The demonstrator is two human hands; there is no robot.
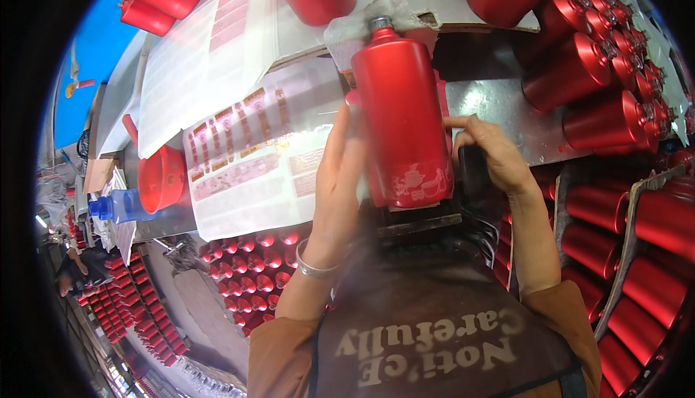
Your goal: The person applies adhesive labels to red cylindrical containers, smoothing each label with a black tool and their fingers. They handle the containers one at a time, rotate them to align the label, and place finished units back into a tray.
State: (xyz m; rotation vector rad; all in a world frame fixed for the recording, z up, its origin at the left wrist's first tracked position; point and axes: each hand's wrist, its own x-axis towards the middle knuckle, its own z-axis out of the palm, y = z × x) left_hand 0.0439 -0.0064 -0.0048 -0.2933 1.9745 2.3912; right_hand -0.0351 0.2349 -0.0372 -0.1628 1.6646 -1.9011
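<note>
The red bottle [402, 112] stands between the two hands, its silver neck pointing away from the person and its base, printed with a pale pattern, resting on a dark stand [418, 223] just in front of the apron.

Far out to the left of the left hand, a blue plastic bottle [119, 206] lies beside a red bowl [163, 179]. Nearer that hand, sheets of transfer decals [253, 148] are spread across the bench, reaching right up to its fingers. Below them, left of the left wrist, rows of small red bottles [250, 260] stand packed together.

The left hand [339, 181] is flat and open, fingers straight and together, pressed along the left side of the red bottle; a silver bangle [316, 268] circles its wrist. The right hand [492, 153] is curled against the bottle's right side, forefinger stretched along the wall; whether it grips something dark there cannot be told. So the hands are apart, with the bottle held between them.

Beyond the right hand a bare metal surface [507, 112] shows, and further right many more red bottles [601, 87] lie stacked on their sides.
</note>
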